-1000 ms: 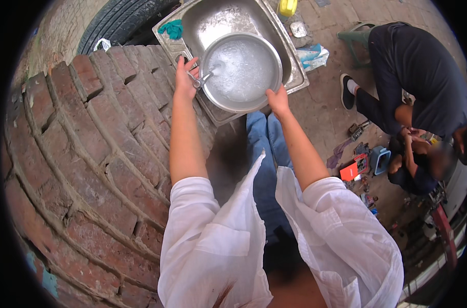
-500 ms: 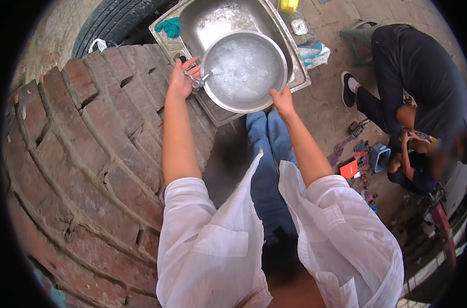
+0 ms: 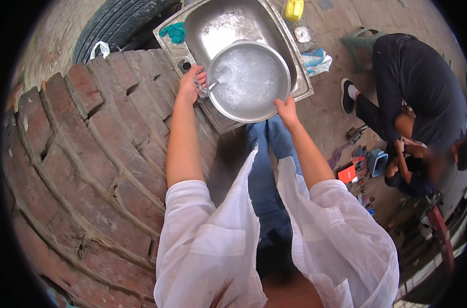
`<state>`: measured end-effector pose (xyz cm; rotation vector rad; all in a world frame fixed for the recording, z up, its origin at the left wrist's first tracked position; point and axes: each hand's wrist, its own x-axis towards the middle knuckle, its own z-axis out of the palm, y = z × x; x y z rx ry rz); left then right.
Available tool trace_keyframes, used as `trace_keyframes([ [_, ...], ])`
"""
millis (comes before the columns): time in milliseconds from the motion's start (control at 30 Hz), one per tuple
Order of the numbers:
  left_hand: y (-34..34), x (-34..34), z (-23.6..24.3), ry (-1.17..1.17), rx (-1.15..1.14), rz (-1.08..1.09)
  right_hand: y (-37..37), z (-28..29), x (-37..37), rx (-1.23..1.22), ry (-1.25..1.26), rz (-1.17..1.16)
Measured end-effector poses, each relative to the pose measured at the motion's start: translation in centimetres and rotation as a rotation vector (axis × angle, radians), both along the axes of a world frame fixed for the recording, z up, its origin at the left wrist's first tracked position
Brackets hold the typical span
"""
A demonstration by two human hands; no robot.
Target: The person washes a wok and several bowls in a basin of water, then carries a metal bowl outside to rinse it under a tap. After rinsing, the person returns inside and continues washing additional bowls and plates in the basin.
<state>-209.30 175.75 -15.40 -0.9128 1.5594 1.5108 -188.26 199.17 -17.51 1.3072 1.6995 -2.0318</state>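
While water is running from the tap (image 3: 209,91) into the round metal basin (image 3: 250,81), the left hand (image 3: 189,85) is closing around the tap at the sink's (image 3: 228,21) near left corner. Fingers of the right hand (image 3: 287,109) are gripping the basin's near rim, keeping it over the steel sink. Beside the left arm, a brick wall (image 3: 90,154) is curving away, and a person in dark clothes (image 3: 418,97) is crouching on the paving to the right.
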Motion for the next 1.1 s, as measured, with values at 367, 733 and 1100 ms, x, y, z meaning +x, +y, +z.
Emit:
trace_keyframes([
  [367,4.8,0.3,2.4,0.675,-0.852,-1.031,0.8,-0.5,1.0,-0.096,-0.019,-0.021],
  [733,10.3,18.3,7.1,0.922,-1.005,0.039,9.1,0.5,4.0,0.061,0.104,0.224],
  [1100,12.3,44.7,14.0,0.336,0.053,0.776,8.0,13.4,15.6,0.097,0.085,0.539],
])
